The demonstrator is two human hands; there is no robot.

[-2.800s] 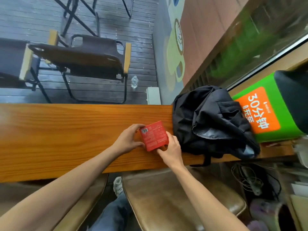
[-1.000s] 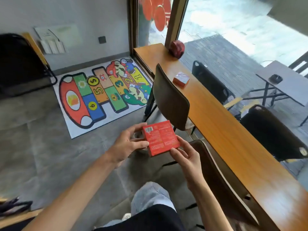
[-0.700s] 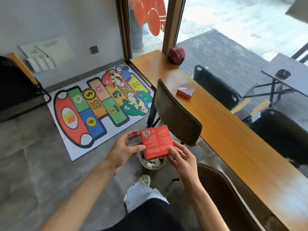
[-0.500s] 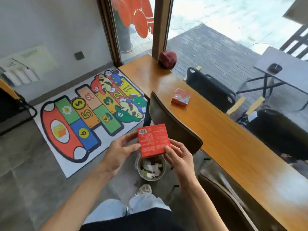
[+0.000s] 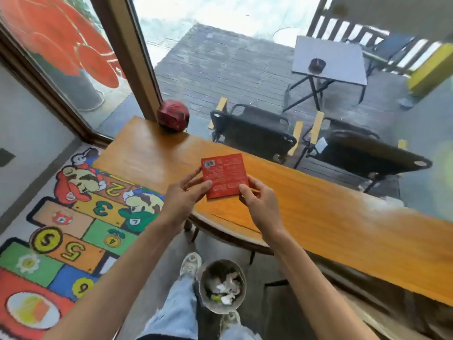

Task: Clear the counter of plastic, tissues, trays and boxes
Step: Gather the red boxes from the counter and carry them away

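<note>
The bin (image 5: pixel 221 285) is now lying nearer below both hands, left hand (image 5: pixel 185 195) and right hand (image 5: pixel 257 201) pinching the red box (image 5: pixel 224 175) between them.

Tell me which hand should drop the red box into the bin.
Right, probably. Both hands pinch the red box over the counter. The bin sits on the floor below, nearer under the right hand than the left hand, though the margin is slim.

floor mat (image 5: pixel 73 229): numbers 2, 3, 4, 5, 6 | red box (image 5: pixel 224 176): barcode, print unreadable
</note>
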